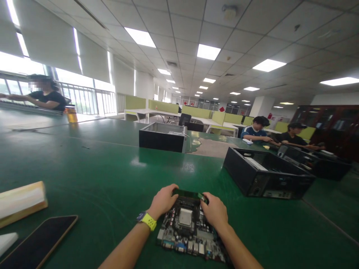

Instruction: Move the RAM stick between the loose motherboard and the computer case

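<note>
A motherboard (200, 235) lies flat on the green table, its port side towards me and a square silver processor (185, 217) in its middle. Along its far edge a green memory module (187, 193) stretches between my hands. My left hand (165, 201), with a yellow-strapped watch on the wrist, is closed on the module's left end. At the other end my right hand (215, 211) pinches it with thumb and forefinger. Whether the module sits in a slot cannot be made out, as my fingers cover both ends.
An open black computer case (269, 175) stands to the right, with another case (162, 138) farther back. Left of me lie a dark flat panel (42, 243) and a pale yellow-edged block (22, 203). Several people sit around the tables, near a jar of amber liquid (71, 114).
</note>
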